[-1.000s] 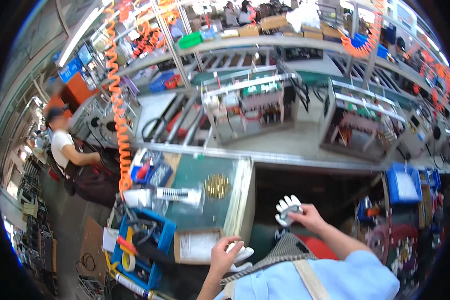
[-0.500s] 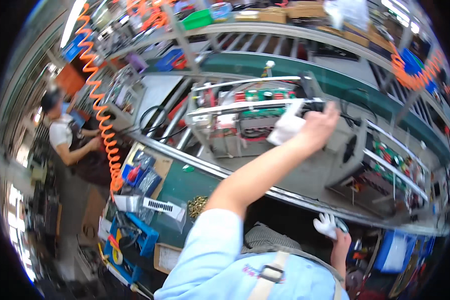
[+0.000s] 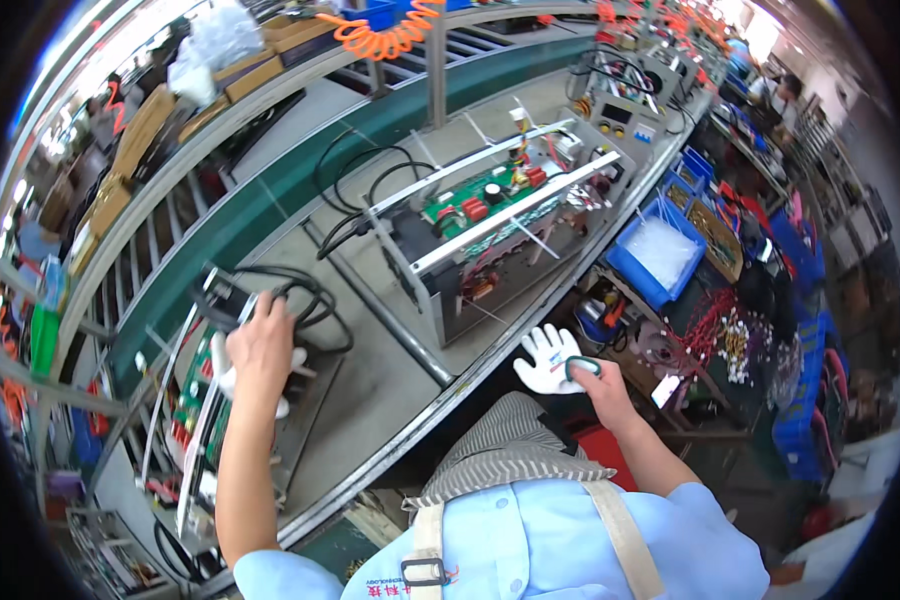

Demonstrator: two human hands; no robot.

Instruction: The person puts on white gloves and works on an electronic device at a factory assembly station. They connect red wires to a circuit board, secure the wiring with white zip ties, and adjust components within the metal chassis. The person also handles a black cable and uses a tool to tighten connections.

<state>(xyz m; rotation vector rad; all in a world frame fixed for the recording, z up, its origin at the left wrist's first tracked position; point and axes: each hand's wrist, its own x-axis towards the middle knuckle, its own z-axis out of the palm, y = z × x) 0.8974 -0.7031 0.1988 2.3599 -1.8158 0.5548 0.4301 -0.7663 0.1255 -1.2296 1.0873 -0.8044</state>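
View swung right since the earlier frame; left hand now at frame left, over the left open chassis (image 3: 192, 395) on the bench (image 3: 370, 390). Left hand (image 3: 260, 345): fingers bent, white glove (image 3: 222, 368) partly underneath, can't tell if pinched. Black cables (image 3: 315, 300) loop just beside; glove or fingers could snag and tug them. Right chassis (image 3: 470, 210) stands along the bench's front edge, board exposed; loose fibres could fall in. Second glove (image 3: 542, 365) hangs off that edge, cuff pinched by right hand (image 3: 605, 392); slack pinch could drop it.
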